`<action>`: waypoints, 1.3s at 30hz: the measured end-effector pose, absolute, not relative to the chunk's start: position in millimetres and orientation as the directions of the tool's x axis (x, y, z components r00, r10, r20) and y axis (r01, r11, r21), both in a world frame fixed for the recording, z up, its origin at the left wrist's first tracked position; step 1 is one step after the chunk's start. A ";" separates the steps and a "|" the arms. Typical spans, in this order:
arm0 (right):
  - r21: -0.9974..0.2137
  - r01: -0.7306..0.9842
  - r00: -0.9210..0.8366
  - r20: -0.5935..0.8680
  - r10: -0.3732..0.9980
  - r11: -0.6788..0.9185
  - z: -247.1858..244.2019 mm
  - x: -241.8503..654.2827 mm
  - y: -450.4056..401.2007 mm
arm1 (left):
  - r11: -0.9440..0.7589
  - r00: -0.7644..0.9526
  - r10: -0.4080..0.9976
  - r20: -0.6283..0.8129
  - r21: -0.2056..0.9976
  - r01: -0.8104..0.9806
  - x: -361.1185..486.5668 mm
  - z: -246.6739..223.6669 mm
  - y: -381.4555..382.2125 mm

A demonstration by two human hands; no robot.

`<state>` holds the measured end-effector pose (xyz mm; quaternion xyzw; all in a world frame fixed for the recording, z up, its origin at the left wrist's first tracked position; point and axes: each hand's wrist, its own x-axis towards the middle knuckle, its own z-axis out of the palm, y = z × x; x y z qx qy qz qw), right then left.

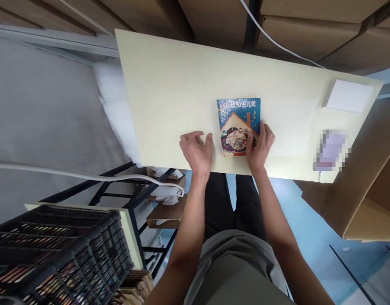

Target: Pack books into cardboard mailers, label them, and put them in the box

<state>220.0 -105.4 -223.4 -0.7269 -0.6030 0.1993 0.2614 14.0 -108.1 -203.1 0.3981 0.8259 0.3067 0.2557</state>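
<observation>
A small blue picture book (pixel 233 127) with an illustrated cover lies on the pale table (pixel 166 84). At its right edge is my right hand (pixel 260 144), thumb on the cover and the other fingers along the side, gripping the book. My left hand (pixel 197 151) rests on the table to the left of the book, apart from it. Its thumb and fingers are spread with a gap between them, and nothing is in it.
A white box (pixel 349 96) and a blurred-out purple item (pixel 331 150) are at the table's right end. Cardboard boxes (pixel 309 38) stand behind. A black crate (pixel 87 254) is at lower left, and an open carton (pixel 357 203) at right.
</observation>
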 end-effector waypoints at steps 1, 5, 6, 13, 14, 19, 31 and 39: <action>-0.612 0.780 0.193 0.033 0.981 -0.133 -224.9 219.9 -106.2 | 0.501 -0.536 0.820 -0.201 0.704 0.503 13.4 -201.7 -106.3; -0.608 0.784 0.186 0.039 0.982 -0.125 -228.7 222.0 -108.0 | 0.519 -0.503 0.817 -0.281 0.738 0.431 18.2 -186.2 -103.0; -0.612 0.781 0.186 0.044 0.982 -0.120 -229.2 222.6 -108.2 | 0.511 -0.486 0.822 -0.296 0.760 0.401 20.6 -180.7 -103.2; -0.599 0.791 0.184 0.043 0.982 -0.122 -226.7 223.6 -107.0 | 0.337 -0.238 0.937 -0.256 0.843 0.419 51.7 -168.4 -102.2; -0.602 0.789 0.180 0.036 0.983 -0.122 -225.3 223.8 -106.8 | 0.328 -0.235 0.941 -0.245 0.836 0.440 56.5 -171.1 -100.7; -0.603 0.790 0.134 -0.008 0.991 -0.112 -219.5 226.5 -107.3 | 0.291 -0.249 0.951 -0.185 0.812 0.506 69.1 -178.6 -95.8; -0.588 0.803 0.111 -0.003 0.994 -0.091 -228.1 226.1 -107.6 | 0.475 -0.452 0.842 -0.296 0.803 0.360 58.1 -205.8 -96.1; -0.563 0.818 0.124 -0.032 0.992 -0.120 -224.8 216.7 -107.5 | 0.565 -0.409 0.791 -0.455 0.800 0.202 59.8 -210.8 -91.8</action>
